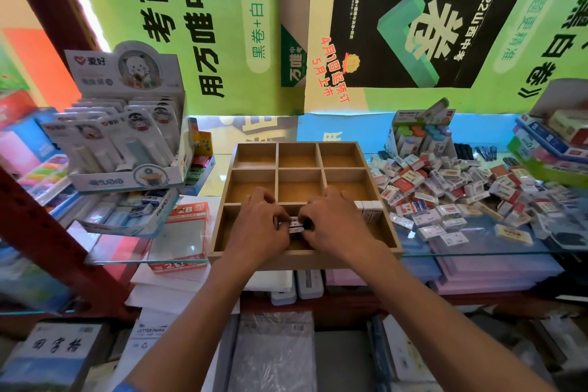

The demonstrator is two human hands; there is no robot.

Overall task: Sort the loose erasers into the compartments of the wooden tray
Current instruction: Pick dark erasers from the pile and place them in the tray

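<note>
A wooden tray (277,165) with nine compartments sits on a glass shelf. Both hands are inside its near middle compartment. My left hand (259,224) and my right hand (334,223) pinch a small stack of white erasers (296,225) between their fingertips. A row of erasers (370,210) stands in the near right compartment. The six far and middle compartments hold nothing. A large pile of loose erasers (445,191) in white, red and blue wrappers lies on the glass to the tray's right.
A display box of correction tapes (127,124) stands at the left, above an open box of erasers (133,210) and a red 2B box (184,232). The glass shelf edge (477,253) runs along the front. Stacked stationery fills the far right (547,143) and the shelf below.
</note>
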